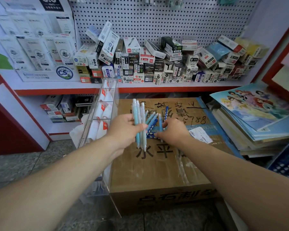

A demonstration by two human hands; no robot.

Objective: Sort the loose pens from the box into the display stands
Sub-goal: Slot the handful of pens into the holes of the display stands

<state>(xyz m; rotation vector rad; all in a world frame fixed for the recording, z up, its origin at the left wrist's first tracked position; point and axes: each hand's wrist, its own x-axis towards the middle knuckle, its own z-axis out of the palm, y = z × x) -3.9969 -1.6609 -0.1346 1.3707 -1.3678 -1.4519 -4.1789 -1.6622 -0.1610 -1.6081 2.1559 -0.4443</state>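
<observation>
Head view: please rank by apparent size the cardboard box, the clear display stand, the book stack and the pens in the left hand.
1. cardboard box
2. book stack, partly cut off at the edge
3. clear display stand, close to the book stack, so unsure
4. pens held in the left hand

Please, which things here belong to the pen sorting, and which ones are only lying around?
For the job:
left hand gripping pale blue pens
right hand, fingers around blue dotted pens
cardboard box
clear display stand

Only lying around:
small pen cartons on the shelf
picture books
pegboard
</observation>
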